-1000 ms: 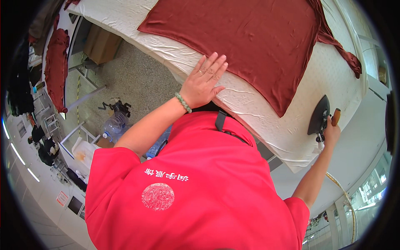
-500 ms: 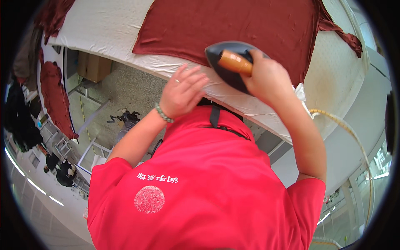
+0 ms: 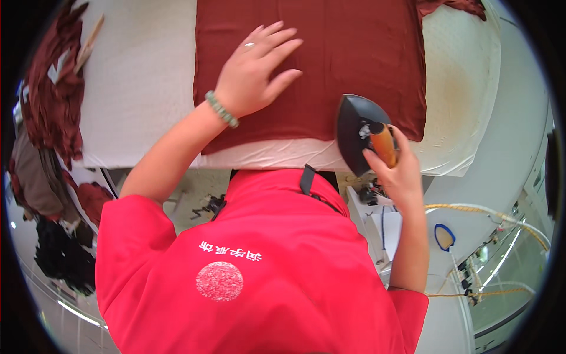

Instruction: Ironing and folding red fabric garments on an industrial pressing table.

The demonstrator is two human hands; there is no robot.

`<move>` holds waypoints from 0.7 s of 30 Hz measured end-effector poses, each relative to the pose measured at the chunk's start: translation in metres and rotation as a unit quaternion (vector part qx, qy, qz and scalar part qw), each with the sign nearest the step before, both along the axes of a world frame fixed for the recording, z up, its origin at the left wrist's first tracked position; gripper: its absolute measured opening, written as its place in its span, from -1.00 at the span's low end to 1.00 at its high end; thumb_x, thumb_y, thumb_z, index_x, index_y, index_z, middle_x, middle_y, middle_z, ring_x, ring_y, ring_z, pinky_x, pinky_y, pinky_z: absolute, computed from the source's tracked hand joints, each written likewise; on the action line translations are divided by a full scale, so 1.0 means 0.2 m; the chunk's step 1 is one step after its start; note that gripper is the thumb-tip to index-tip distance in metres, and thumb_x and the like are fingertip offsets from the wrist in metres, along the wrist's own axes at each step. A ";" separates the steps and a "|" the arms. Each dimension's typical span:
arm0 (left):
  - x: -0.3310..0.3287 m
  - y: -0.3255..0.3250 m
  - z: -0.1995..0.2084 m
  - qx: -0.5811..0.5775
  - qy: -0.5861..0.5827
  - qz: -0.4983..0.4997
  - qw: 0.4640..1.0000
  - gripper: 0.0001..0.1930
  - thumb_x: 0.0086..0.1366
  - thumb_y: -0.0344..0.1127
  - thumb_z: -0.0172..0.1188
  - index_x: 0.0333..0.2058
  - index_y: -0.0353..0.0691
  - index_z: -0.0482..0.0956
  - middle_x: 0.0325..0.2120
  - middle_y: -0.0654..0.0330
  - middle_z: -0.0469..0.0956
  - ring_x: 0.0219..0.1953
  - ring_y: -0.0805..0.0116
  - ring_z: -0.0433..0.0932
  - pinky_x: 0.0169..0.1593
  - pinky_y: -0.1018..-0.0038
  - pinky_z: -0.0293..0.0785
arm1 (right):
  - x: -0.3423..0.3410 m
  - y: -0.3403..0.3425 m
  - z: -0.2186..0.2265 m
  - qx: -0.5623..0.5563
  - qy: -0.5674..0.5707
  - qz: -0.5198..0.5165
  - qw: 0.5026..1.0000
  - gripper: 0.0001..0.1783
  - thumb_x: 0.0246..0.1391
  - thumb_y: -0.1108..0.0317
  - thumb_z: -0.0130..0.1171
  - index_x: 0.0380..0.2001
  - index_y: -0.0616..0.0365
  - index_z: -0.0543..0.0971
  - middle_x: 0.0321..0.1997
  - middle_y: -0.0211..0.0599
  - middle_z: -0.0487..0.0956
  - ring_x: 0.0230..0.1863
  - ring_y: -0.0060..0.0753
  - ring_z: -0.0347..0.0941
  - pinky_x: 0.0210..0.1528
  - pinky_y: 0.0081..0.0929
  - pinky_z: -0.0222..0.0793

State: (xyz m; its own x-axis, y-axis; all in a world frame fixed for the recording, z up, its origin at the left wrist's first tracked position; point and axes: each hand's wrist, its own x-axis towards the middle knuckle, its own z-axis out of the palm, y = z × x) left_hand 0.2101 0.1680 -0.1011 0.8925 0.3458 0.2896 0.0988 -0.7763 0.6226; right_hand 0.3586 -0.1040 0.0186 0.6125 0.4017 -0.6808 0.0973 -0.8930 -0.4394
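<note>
A dark red garment (image 3: 330,65) lies spread over the white padded ironing table (image 3: 138,76). My left hand (image 3: 253,71), with a ring and a green bead bracelet, is over the garment's left part, fingers spread and holding nothing; whether it touches the cloth I cannot tell. In my right hand (image 3: 401,174) is the orange-brown handle of a black iron (image 3: 356,133). The iron is at the table's near edge, by the garment's lower right corner. Its sole is hidden, and so is the garment's far end.
More dark red cloth (image 3: 53,88) hangs over the table's left end, with brown and black garments below. A yellow-and-white hose (image 3: 483,212) runs off to the right, near a blue-rimmed loop (image 3: 444,237). Brownish stains mark the table's right side.
My left hand has moved up and forward from in front of the table to above the garment. The iron has swung right and nearer, its tip turned away from me. The whole view has shifted.
</note>
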 end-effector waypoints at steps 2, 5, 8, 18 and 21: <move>0.25 0.06 -0.07 0.051 -0.032 -0.025 0.998 -0.67 0.25 -0.28 0.35 -0.02 -0.21 0.65 0.05 0.07 0.61 0.22 0.02 0.48 0.33 0.12 0.32 | -0.12 0.05 -0.08 -0.001 -0.064 0.007 0.998 -0.29 0.05 0.14 0.47 0.19 0.25 0.45 -0.30 0.07 0.68 -0.27 -0.09 0.70 -0.26 -0.32 0.52; 0.51 0.21 -0.15 0.154 -0.081 -0.043 0.984 -0.72 0.24 -0.21 0.36 -0.13 -0.19 0.67 -0.01 0.09 0.63 0.15 0.03 0.52 0.26 0.16 0.40 | -0.16 0.16 -0.16 0.006 -0.129 0.027 0.991 -0.36 0.07 0.14 0.45 0.13 0.25 0.50 -0.27 0.08 0.68 -0.23 -0.02 0.70 -0.21 -0.30 0.54; 0.68 0.46 -0.11 0.245 0.016 -0.107 0.964 -0.42 0.41 -0.04 0.14 0.30 -0.22 0.38 0.40 0.03 0.22 0.49 0.02 0.04 0.51 0.15 -0.05 | -0.11 0.30 -0.19 0.016 -0.151 0.029 0.988 -0.40 0.08 0.12 0.45 0.08 0.25 0.53 -0.27 0.09 0.68 -0.22 0.04 0.69 -0.19 -0.28 0.55; 1.14 1.14 -0.21 0.157 -0.014 -0.138 0.978 -0.52 0.30 -0.18 0.28 0.14 -0.25 0.52 0.12 0.01 0.51 0.29 0.03 0.37 0.36 0.18 0.28 | 0.46 1.08 -0.23 0.062 -0.181 0.063 0.980 -0.33 0.10 0.02 0.41 0.07 0.36 0.51 -0.26 0.08 0.68 -0.20 -0.04 0.68 -0.13 -0.31 0.54; 1.17 1.23 -0.14 0.112 -0.032 -0.125 0.985 -0.58 0.31 -0.21 0.27 0.09 -0.26 0.56 0.02 0.01 0.55 0.21 0.04 0.46 0.31 0.21 0.34 | 0.54 1.21 -0.20 0.075 -0.179 0.044 0.980 -0.32 0.12 0.02 0.40 0.08 0.39 0.51 -0.26 0.04 0.68 -0.21 -0.12 0.67 -0.11 -0.33 0.52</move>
State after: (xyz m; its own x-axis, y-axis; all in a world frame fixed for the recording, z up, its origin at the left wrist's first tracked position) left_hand 0.4447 0.4144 -0.1297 0.9189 0.0382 0.3927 -0.1474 -0.8900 0.4315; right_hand 0.4660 0.1383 -0.0223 0.7601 0.5430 -0.3570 0.3433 -0.8020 -0.4889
